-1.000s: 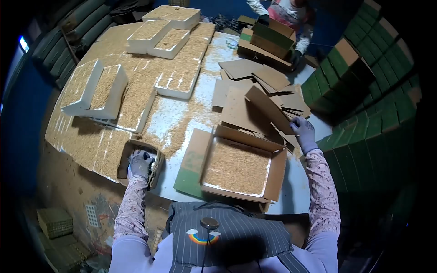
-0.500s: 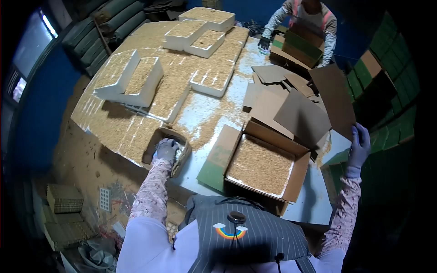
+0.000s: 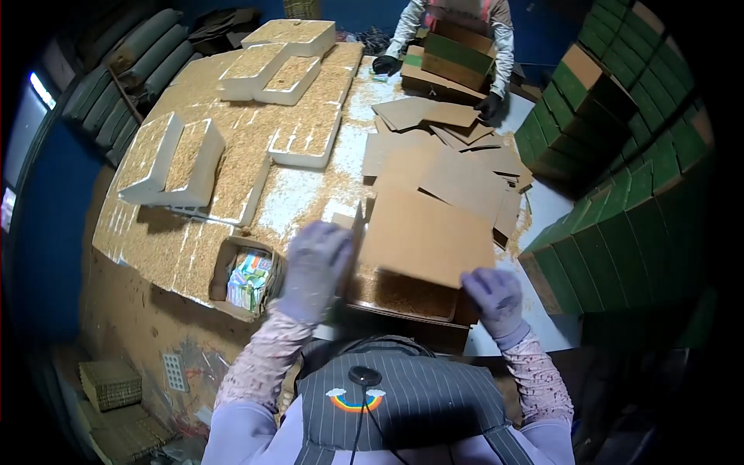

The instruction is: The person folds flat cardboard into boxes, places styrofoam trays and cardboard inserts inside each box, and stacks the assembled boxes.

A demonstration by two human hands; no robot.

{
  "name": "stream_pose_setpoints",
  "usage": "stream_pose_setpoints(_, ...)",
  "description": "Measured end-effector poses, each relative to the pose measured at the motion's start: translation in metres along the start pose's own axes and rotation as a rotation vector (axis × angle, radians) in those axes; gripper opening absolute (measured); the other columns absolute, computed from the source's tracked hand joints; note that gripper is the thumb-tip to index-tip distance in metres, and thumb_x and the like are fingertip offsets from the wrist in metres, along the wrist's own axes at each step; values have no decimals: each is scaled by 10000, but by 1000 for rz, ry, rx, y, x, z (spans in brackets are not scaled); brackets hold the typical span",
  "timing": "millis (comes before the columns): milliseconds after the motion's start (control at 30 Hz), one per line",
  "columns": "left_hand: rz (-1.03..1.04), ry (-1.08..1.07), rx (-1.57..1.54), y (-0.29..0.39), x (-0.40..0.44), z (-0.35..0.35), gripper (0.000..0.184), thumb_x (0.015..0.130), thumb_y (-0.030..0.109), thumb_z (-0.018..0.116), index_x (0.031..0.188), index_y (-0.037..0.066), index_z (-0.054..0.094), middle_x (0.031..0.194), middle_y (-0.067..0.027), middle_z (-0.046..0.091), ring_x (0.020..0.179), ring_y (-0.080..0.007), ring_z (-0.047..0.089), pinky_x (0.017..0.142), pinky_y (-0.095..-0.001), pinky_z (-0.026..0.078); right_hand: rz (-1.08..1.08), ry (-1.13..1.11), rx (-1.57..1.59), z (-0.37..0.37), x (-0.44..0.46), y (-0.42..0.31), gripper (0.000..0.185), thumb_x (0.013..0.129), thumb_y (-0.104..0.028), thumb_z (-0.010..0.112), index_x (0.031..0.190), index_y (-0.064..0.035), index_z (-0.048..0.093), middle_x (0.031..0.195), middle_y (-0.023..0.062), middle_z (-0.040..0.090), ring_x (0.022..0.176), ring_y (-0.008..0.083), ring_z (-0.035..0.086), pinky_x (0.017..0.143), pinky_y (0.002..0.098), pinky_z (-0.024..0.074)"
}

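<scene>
My right hand [image 3: 494, 298], in a pale purple glove, grips the near right corner of a flat cardboard sheet [image 3: 434, 232]. The sheet lies tilted over the open carton [image 3: 403, 319], and brown grainy filling shows under its near edge. My left hand [image 3: 314, 267], gloved alike and blurred by motion, is beside the carton's left flap [image 3: 356, 244]. Whether it holds anything cannot be made out. To its left, a small cut-open cardboard box [image 3: 225, 271] holds a stack of colourful printed packets [image 3: 250, 279].
White foam trays [image 3: 298, 147] filled with sawdust-like material stand on the table's left. Loose cardboard pieces [image 3: 465, 182] lie beyond the carton. Green cartons [image 3: 620, 232] are stacked at right. Across the table, a person with dark gloves [image 3: 488, 106] works at another carton [image 3: 457, 58].
My left hand has come out of the small packet box and moved right to the carton. My right hand has brought the cardboard sheet left, over the carton. The view has shifted right.
</scene>
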State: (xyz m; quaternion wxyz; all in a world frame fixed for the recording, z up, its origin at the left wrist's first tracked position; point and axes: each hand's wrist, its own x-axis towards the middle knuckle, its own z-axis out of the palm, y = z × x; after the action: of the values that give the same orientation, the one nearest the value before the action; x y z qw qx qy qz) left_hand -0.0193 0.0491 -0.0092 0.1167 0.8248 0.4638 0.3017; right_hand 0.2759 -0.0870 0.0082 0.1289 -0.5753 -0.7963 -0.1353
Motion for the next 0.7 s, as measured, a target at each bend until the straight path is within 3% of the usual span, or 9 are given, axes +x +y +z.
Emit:
stream_pose_setpoints(67, -80, 204, 13, 1, 10, -30, 142, 831, 97, 669, 967, 61, 684, 984, -111, 640, 966, -284, 594, 866, -403, 474, -170, -339, 58, 14, -12, -8, 171, 801, -167, 568, 970, -163, 589, 889, 26, 555, 847, 192, 591, 716, 350, 494)
stream_pose_setpoints(333, 362, -831, 244, 25, 6, 75, 193, 890, 262, 609, 993, 105, 658, 1019, -107, 630, 1024, -272, 603, 898, -397, 481, -238, -798, 447, 57, -1, -3, 132, 894, -219, 558, 986, -135, 604, 945, 67, 597, 918, 262, 629, 757, 390, 513)
stream_pose_setpoints(400, 294, -536, -245, 22, 16, 28, 237, 887, 93, 598, 1116, 95, 658, 1116, -103, 653, 1056, -284, 617, 949, -381, 487, 5, -437, 531, 11, -4, 5, 221, 904, -255, 567, 1074, -137, 644, 990, 81, 631, 924, 285, 632, 766, 392, 523)
stream_pose_setpoints(500, -381, -307, -833, -57, 15, 19, 426, 903, 0, 537, 1314, 110, 571, 1286, -145, 596, 1123, -214, 602, 982, -323, 482, 914, -52, 1033, 8, -38, 35, 322, 888, -163, 625, 1207, -127, 625, 1075, 59, 677, 994, 193, 653, 819, 330, 527)
stream_pose_setpoints(533, -417, -328, -996, -89, 9, 44, 448, 920, 17, 544, 1365, 45, 501, 1346, -166, 548, 1153, -245, 587, 997, -314, 464, 1146, 23, 1309, 34, -51, 49, 322, 882, -143, 640, 1202, -107, 625, 1072, 51, 678, 1017, 176, 643, 838, 321, 520)
stream_pose_setpoints(567, -55, -538, -723, -139, -9, 82, 494, 916, 106, 592, 1383, 13, 463, 1366, -174, 528, 1184, -262, 567, 1021, -327, 442, 1178, 16, 1797, 67, -69, 55, 410, 893, -155, 640, 1289, -77, 568, 1087, 55, 659, 1044, 165, 616, 900, 302, 489)
stream_pose_setpoints(633, -187, -771, -626, -150, -28, 113, 663, 878, 295, 675, 1402, -24, 423, 1370, -200, 517, 1217, -298, 545, 1045, -352, 414, 643, -294, 1321, 117, -93, 52, 589, 866, -133, 628, 1419, -142, 426, 1302, 120, 560, 1223, 266, 512, 1041, 341, 384)
stream_pose_setpoints(667, -704, -801, -801, -114, -31, 117, 757, 845, 394, 710, 1402, -29, 420, 1355, -218, 526, 1218, -316, 544, 1046, -365, 408, 398, -322, 1089, 141, -105, 50, 688, 853, -122, 622, 1485, -175, 355, 1409, 153, 510, 1312, 317, 461, 1111, 360, 331)
stream_pose_setpoints(700, -638, -778, -699, -81, -28, 113, 807, 811, 446, 724, 1392, -28, 428, 1311, -225, 553, 1184, -323, 561, 1020, -375, 419, 575, -321, 1117, 142, -85, 34, 718, 848, -223, 651, 1482, -112, 333, 1411, 187, 491, 1319, 313, 450, 1114, 355, 324)
